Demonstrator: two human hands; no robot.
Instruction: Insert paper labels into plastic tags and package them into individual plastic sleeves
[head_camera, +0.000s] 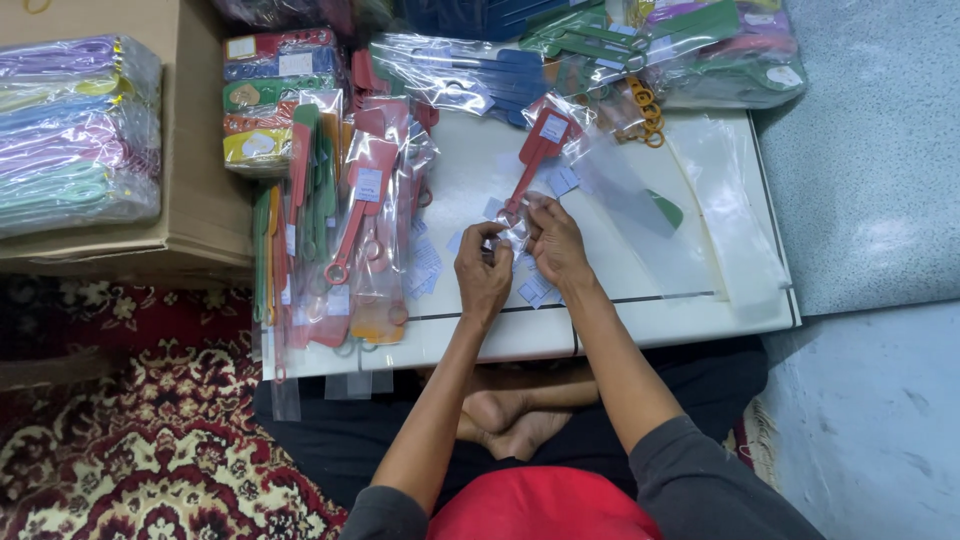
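Note:
My left hand (482, 272) and my right hand (556, 243) meet over a low white table (620, 325). Both pinch the near end of a clear plastic sleeve (590, 150) that holds a red long-handled plastic tool (532, 160), which points away to the upper right. Small white paper labels (532, 290) lie scattered on the table just under and beside my hands. A green tool (666, 210) lies under clear film right of my right hand.
A pile of bagged red, green and orange tools (345, 220) lies left of my hands. More bagged tools (600, 50) are heaped at the back. Empty clear sleeves (735, 220) lie at right. A cardboard box (195, 150) with pastel packs (70, 130) stands at left on a patterned carpet (140, 440).

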